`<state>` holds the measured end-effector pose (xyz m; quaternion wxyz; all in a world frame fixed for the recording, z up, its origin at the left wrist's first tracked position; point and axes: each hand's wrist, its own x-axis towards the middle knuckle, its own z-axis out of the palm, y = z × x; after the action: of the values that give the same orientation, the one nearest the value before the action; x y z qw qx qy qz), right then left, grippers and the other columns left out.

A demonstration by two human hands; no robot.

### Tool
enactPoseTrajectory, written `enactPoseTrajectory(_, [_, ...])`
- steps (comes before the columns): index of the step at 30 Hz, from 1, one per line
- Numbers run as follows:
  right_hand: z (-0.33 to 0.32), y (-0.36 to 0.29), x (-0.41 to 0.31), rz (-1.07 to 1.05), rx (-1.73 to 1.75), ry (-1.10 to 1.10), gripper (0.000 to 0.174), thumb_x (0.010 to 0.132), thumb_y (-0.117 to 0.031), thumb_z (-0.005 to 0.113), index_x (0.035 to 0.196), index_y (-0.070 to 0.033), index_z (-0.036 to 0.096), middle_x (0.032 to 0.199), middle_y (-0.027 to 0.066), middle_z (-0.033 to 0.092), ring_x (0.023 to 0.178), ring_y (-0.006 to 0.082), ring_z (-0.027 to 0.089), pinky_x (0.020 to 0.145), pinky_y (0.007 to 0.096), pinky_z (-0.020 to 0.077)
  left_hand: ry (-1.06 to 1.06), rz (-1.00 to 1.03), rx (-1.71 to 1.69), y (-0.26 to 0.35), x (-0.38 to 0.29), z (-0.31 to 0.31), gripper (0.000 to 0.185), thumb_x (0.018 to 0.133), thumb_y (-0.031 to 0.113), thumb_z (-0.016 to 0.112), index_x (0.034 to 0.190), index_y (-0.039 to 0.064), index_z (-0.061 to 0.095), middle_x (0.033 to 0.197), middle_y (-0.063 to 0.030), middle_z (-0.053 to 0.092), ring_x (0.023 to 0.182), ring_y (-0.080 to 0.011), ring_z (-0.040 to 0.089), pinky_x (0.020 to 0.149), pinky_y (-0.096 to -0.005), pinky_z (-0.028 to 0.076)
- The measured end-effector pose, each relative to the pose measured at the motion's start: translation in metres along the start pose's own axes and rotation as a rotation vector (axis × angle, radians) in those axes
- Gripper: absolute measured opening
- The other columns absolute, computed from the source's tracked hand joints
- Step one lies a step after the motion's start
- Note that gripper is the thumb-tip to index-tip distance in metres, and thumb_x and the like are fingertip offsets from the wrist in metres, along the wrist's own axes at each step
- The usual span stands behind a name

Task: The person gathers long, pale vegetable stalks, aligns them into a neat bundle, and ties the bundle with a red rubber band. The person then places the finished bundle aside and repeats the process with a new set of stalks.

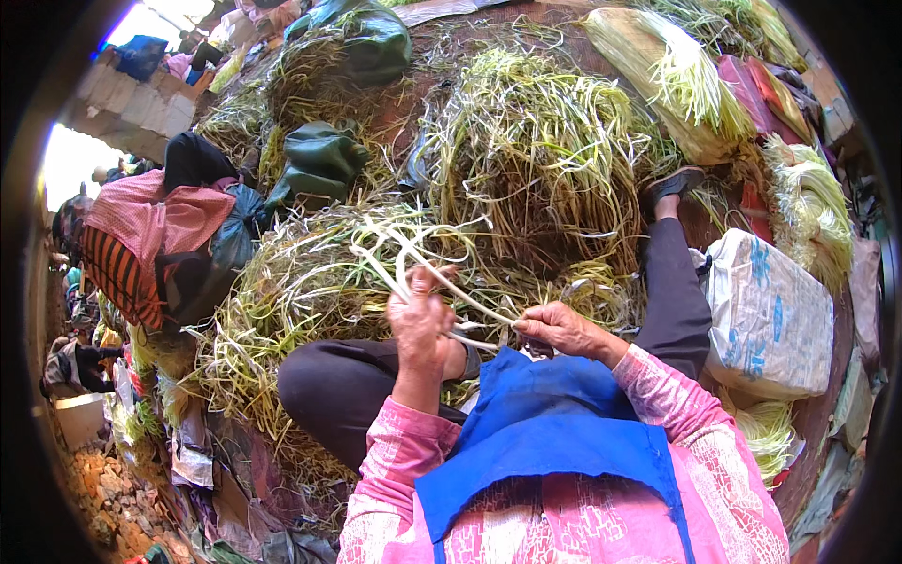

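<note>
My left hand (421, 321), a little blurred, is closed around several long white plant stalks (384, 268). Their pale, curling upper ends stick out beyond it. One stalk (472, 299) runs down to my right hand (564, 330), which pinches its end between thumb and fingers. Below my left hand, short stalk ends (473, 342) point toward my lap. Just beyond my hands spreads a tangled heap of leaves and stalks (310, 282). A blue apron (564, 437) covers my lap.
A taller heap of yellow-green leaves (535, 141) rises ahead, by my outstretched leg (669, 282). To the right lie a white wrapped bundle (768, 317) and bundled pale stalks (807, 204). Green sacks (320, 162) stand ahead left. Another person (151, 225) sits bent over at the left.
</note>
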<state>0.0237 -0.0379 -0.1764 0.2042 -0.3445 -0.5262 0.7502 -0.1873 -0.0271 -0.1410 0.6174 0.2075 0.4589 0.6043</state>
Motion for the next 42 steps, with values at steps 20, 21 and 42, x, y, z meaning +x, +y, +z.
enactPoseTrajectory(20, [-0.035,0.070,-0.065,0.251,-1.166,0.013,0.026,0.084,-0.032,0.050,0.082,-0.014,0.068,0.081,0.0112,0.066,0.078,0.0268,0.063,0.066,0.0416,0.0486,0.321,0.479,-0.245,0.109,0.021,-0.039,0.030,0.096,0.031,0.043,0.091,0.004,0.054,0.080,-0.0078,0.060,0.066,-0.0188,0.058,0.062,-0.0294,0.052])
enactPoseTrajectory(21, [-0.057,0.074,-0.067,0.178,-1.236,0.035,0.025,0.085,-0.032,0.051,0.083,-0.013,0.068,0.082,0.0103,0.066,0.082,0.0254,0.063,0.069,0.0411,0.0489,0.311,0.620,-0.234,0.116,0.021,-0.043,0.031,0.097,0.033,0.042,0.087,0.006,0.054,0.072,-0.0044,0.057,0.055,-0.0150,0.053,0.049,-0.0239,0.048])
enactPoseTrajectory(42, [-0.007,0.073,-0.005,-0.001,-0.920,-0.210,0.027,0.079,-0.031,0.058,0.082,-0.005,0.062,0.076,0.0162,0.064,0.071,0.0336,0.063,0.057,0.0443,0.0497,0.057,-0.056,0.026,-0.005,0.018,0.010,0.022,0.095,0.024,0.049,0.096,0.002,0.054,0.067,-0.0075,0.058,0.036,-0.0111,0.041,0.032,-0.0255,0.035])
